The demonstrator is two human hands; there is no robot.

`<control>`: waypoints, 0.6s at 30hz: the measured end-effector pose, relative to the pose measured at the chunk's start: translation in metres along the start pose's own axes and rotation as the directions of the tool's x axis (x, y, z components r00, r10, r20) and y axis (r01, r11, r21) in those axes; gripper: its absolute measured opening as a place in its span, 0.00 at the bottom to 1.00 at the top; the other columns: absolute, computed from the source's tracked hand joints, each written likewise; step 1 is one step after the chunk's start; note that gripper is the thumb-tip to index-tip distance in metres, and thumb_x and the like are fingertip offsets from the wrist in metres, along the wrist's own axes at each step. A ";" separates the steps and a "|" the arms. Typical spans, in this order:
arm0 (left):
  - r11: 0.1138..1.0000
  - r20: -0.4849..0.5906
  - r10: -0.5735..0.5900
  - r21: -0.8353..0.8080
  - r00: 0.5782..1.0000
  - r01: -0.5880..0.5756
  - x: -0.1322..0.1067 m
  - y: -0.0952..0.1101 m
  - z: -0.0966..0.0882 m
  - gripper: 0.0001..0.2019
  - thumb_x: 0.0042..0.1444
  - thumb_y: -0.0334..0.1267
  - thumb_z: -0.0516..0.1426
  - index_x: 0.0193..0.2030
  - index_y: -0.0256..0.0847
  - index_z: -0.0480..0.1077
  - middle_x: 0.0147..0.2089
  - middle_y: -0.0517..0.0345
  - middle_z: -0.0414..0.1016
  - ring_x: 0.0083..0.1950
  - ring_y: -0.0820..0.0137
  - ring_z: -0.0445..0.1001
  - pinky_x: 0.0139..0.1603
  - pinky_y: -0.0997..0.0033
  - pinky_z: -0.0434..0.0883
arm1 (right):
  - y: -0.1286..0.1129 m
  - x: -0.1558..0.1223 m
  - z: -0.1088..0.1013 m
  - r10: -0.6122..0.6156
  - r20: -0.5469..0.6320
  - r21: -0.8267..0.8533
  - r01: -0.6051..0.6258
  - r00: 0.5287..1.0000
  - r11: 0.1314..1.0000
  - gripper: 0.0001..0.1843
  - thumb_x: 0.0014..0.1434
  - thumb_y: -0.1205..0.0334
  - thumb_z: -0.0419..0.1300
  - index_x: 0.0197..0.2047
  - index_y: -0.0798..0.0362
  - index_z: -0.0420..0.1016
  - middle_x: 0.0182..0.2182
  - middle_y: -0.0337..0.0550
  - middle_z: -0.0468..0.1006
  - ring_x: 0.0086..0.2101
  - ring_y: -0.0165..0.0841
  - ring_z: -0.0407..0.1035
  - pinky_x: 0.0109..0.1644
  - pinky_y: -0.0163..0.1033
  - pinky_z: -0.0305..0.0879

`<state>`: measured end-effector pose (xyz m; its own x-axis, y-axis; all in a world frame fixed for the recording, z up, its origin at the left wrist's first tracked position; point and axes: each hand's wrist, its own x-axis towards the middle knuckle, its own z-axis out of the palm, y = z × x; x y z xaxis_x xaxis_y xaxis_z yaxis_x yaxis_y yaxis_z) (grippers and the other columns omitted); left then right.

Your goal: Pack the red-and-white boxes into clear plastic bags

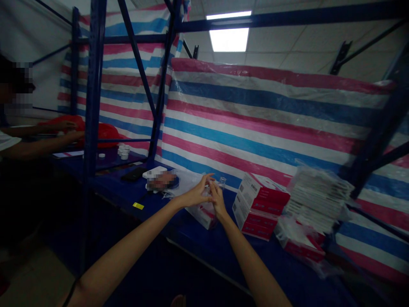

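Note:
My left hand (195,194) and my right hand (217,198) meet over the blue workbench (191,232), fingers pinched together on a small clear item I cannot make out. Just below them lies a red and white carton (201,214). A small clear vial (223,182) stands right behind my fingertips. Crumpled clear plastic (183,181) lies to the left of my hands.
Stacked red and white cartons (260,204) and a wrapped pile of white leaflets (318,198) sit to the right. A striped tarp (255,119) backs the bench; blue rack posts (92,106) stand left. Another person's arms (41,143) work by a red bag (107,130) and small white caps (123,151).

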<state>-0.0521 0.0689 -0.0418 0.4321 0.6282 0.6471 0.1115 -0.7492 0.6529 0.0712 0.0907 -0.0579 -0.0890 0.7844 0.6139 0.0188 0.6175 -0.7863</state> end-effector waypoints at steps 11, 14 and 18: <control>0.908 0.119 -0.294 -0.274 0.948 0.316 0.000 -0.041 -0.011 0.07 0.43 0.37 0.58 0.26 0.34 0.69 0.27 0.59 0.70 0.32 0.72 0.66 0.39 0.72 0.61 | 0.019 -0.007 -0.018 0.119 -0.006 0.156 -0.117 0.993 0.981 0.21 0.55 0.41 0.46 0.32 0.51 0.65 0.29 0.39 0.68 0.29 0.31 0.62 0.32 0.34 0.60; 0.877 0.113 -0.296 -0.362 0.948 0.317 -0.001 -0.036 -0.011 0.07 0.45 0.38 0.55 0.24 0.36 0.65 0.27 0.59 0.69 0.33 0.72 0.66 0.40 0.71 0.61 | 0.012 -0.008 -0.020 0.045 0.202 0.042 -0.055 0.978 0.998 0.22 0.58 0.42 0.42 0.29 0.51 0.64 0.26 0.39 0.68 0.28 0.31 0.63 0.35 0.37 0.60; 0.841 0.182 -0.304 -0.410 0.935 0.353 -0.005 -0.034 -0.016 0.09 0.46 0.40 0.53 0.24 0.36 0.64 0.26 0.56 0.69 0.32 0.71 0.67 0.39 0.70 0.63 | -0.004 -0.008 -0.030 -0.122 0.409 -0.411 0.302 0.904 0.860 0.19 0.63 0.52 0.42 0.31 0.51 0.66 0.32 0.41 0.68 0.32 0.31 0.65 0.40 0.38 0.60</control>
<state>-0.0725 0.0947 -0.0604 0.5333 0.7768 0.3349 -0.1202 -0.3224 0.9390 0.1017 0.0835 -0.0579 -0.4903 0.6102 0.6223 0.3987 0.7919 -0.4625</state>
